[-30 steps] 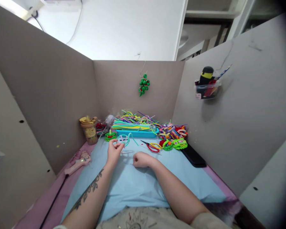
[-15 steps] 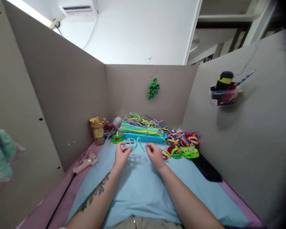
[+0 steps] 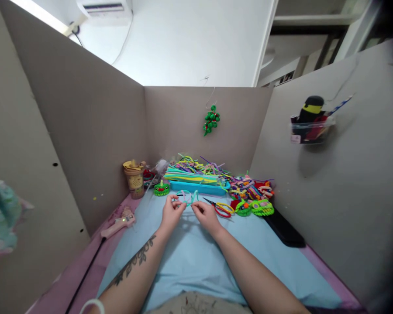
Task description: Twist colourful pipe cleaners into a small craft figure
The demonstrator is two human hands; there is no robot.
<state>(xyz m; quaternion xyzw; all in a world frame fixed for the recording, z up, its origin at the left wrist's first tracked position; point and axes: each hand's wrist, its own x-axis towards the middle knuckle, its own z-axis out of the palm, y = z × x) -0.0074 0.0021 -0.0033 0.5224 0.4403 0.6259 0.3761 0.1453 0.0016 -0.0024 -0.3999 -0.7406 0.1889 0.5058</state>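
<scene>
Above the blue cloth (image 3: 196, 261), a teal pipe cleaner (image 3: 195, 196) curls in loops between my hands. My left hand (image 3: 172, 213) is closed, pinching the loop with thumb and fingertips. Close beside it, my right hand (image 3: 207, 213) is also closed, its thumb and forefinger pressed together at the loop's near right side. A lilac thing, too small to name, shows behind the loop. Scissors (image 3: 221, 209) with red and yellow handles lie right of my right hand, blades pointing to the left.
A blue tray (image 3: 199, 188) heaped with pipe cleaners stands at the back. A green frog-like piece (image 3: 161, 188) sits left of it; finished fuzzy pieces (image 3: 262, 207) lie right. A pink glue gun (image 3: 119, 224) with cord rests left, near a brown cup (image 3: 135, 183). Grey panels enclose the table.
My right hand has moved left, closer to my left hand, bringing the pipe cleaner's end toward the loop. The scissors are now uncovered. The view has shifted slightly.
</scene>
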